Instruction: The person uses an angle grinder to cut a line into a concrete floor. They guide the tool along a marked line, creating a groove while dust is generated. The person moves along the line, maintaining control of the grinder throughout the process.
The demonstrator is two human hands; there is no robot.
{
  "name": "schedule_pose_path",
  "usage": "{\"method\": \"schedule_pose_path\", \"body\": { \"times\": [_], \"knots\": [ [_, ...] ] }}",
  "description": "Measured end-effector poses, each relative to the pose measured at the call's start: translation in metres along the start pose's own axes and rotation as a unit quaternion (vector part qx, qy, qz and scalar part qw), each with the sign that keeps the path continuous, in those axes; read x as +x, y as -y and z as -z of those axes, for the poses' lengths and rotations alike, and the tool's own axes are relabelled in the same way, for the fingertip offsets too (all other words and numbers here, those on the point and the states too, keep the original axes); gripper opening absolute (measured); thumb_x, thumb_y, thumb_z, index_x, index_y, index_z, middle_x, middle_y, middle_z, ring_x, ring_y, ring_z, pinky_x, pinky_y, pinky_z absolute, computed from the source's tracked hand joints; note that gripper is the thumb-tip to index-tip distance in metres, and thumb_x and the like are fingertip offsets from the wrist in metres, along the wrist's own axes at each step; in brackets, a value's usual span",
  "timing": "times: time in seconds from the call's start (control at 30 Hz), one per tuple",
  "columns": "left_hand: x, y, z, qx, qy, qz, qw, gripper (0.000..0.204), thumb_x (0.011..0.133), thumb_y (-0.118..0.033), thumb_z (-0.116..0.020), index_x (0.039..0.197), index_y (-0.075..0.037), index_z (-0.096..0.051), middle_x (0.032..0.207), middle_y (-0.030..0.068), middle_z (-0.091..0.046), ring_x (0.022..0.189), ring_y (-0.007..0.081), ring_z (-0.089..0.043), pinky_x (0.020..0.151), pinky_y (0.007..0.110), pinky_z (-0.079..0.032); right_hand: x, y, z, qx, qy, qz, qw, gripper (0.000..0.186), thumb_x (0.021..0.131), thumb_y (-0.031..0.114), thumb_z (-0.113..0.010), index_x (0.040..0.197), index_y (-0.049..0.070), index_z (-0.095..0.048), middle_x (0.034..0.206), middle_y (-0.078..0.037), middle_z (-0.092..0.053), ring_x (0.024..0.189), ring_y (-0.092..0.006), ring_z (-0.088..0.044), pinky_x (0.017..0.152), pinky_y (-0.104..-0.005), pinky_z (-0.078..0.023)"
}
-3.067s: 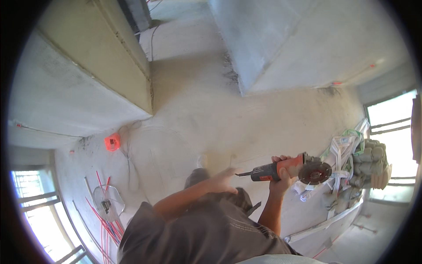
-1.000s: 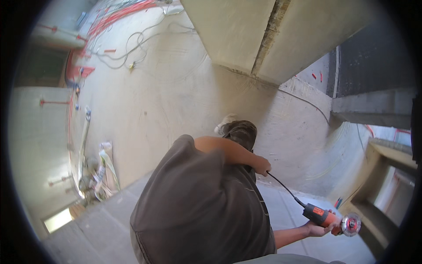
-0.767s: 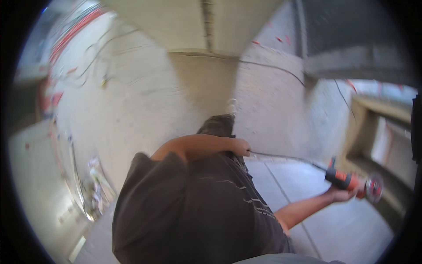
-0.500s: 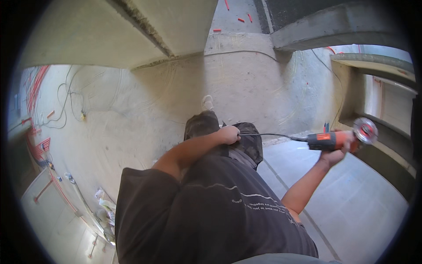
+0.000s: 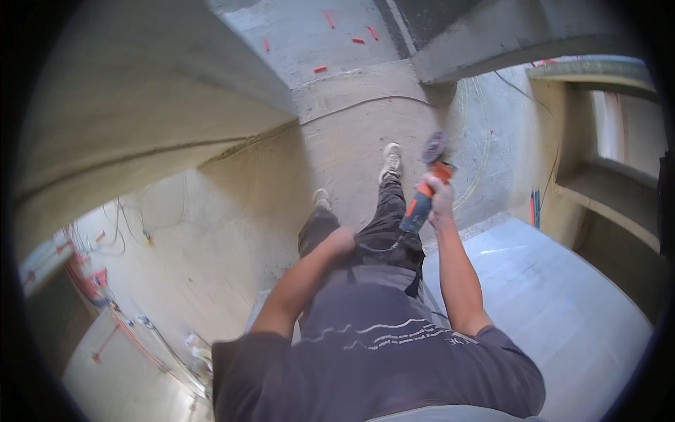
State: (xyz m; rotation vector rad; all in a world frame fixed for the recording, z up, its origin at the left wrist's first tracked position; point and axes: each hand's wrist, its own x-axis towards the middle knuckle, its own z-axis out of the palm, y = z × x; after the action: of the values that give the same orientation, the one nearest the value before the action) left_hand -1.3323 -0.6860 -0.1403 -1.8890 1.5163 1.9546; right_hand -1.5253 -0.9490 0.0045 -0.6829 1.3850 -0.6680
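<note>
An orange and dark grey angle grinder [image 5: 420,205] is in my right hand [image 5: 441,199], which is wrapped round its body. Its disc [image 5: 434,146] is at the far end, over the floor past my feet. From the grinder's rear a dark power cord [image 5: 383,248] loops across my thighs to my left hand [image 5: 342,240]. That hand is closed on the cord, somewhat smeared by motion, in front of my left leg.
At the left stands a wide wall [image 5: 162,84]. Shelf-like openings [image 5: 608,190] line the right side. A thin cable [image 5: 362,107] crosses the floor ahead, with several red pipe pieces [image 5: 358,41] beyond it. Red pipes [image 5: 88,281] and cables lie at the far left.
The grinder has swung from my right side to the front, its disc now pointing ahead. My feet have come further into view and the whole view has shifted. Both hands keep their hold.
</note>
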Motion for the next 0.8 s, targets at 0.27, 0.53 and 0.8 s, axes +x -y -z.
{"method": "schedule_pose_path", "body": {
  "times": [0.27,0.53,0.8],
  "knots": [
    [0.153,0.095,0.052,-0.348,-0.143,0.148,0.915,0.027,0.092,-0.011,-0.071,0.116,0.003,-0.074,0.093,0.0094,-0.076,0.086,0.0235,-0.075,0.077,0.039,-0.059,0.143,-0.118,-0.013,-0.054,-0.007,-0.152,0.987,0.028,0.089,0.001,-0.077,0.116,0.003,-0.068,0.092,-0.002,-0.067,0.077,-0.0126,-0.066,0.065,-0.029,-0.055],
    [0.403,0.231,0.192,0.016,-0.266,0.161,0.95,0.057,0.088,-0.009,-0.064,0.145,-0.002,-0.064,0.136,0.0293,-0.07,0.128,0.0459,-0.067,0.108,0.053,-0.055,0.169,-0.201,-0.001,-0.176,-0.005,-0.28,0.944,0.045,0.087,-0.004,-0.078,0.128,0.003,-0.063,0.101,-0.005,-0.065,0.081,-0.0138,-0.067,0.066,-0.0283,-0.057],
    [0.541,0.3,0.254,0.144,-0.33,0.23,0.904,0.039,0.098,-0.013,-0.065,0.135,-0.005,-0.064,0.139,0.0206,-0.064,0.133,0.041,-0.061,0.108,0.054,-0.049,0.183,-0.191,-0.022,-0.153,-0.044,-0.334,0.929,0.049,0.082,-0.003,-0.077,0.127,-0.001,-0.058,0.101,-0.009,-0.067,0.083,-0.0202,-0.071,0.077,-0.0357,-0.063]
  ]
}}
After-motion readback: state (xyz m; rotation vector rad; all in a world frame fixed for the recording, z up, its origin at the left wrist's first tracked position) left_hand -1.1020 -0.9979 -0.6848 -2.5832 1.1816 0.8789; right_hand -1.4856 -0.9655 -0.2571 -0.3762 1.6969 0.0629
